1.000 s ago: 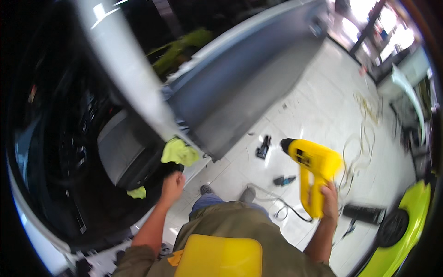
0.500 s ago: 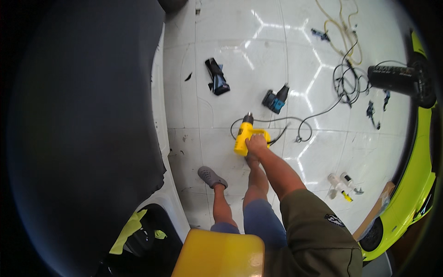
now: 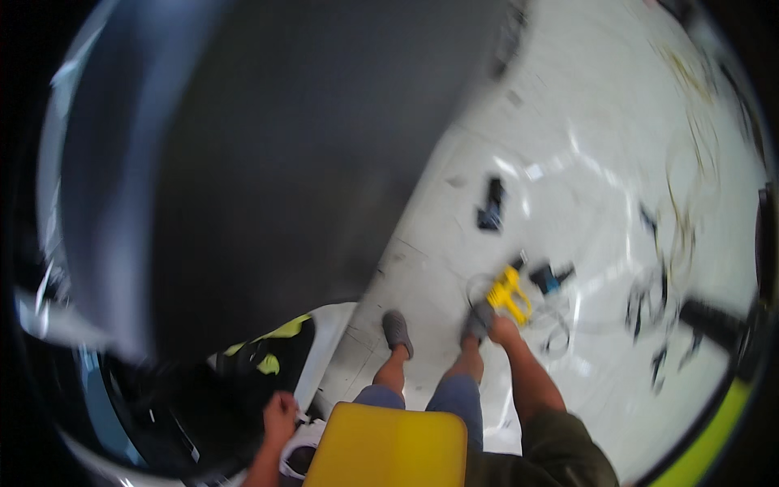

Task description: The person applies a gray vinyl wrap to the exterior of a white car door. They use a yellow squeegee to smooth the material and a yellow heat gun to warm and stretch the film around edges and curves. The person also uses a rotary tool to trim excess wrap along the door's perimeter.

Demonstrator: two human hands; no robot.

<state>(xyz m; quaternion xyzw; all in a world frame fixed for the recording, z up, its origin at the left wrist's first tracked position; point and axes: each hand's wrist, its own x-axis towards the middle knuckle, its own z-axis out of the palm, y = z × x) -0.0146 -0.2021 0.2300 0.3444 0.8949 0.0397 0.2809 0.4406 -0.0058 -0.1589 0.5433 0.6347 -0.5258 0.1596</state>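
The picture is blurred by motion. My right hand [image 3: 501, 329] reaches down to the white floor and is closed on the handle end of a yellow heat gun [image 3: 508, 292], which lies at or just above the tiles by my right shoe [image 3: 477, 321]. My left hand [image 3: 280, 415] is low at the white edge of a car body [image 3: 334, 325], beside the dark open bay. Its fingers look curled, but whether they grip anything is unclear. A yellow-green cloth [image 3: 272, 362] lies inside that bay.
A large dark raised car panel [image 3: 284, 162] fills the left and middle. A black tool [image 3: 491, 203], a blue-black tool [image 3: 552, 277] and tangled cables [image 3: 677, 243] lie on the tiled floor. A yellow-green car body [image 3: 706, 430] curves along the lower right. A yellow box [image 3: 385, 446] sits at my chest.
My view has swung from the open bay to the floor. My right hand has carried the yellow heat gun from chest height down to the tiles. My left hand dropped from the cloth to the car's edge.
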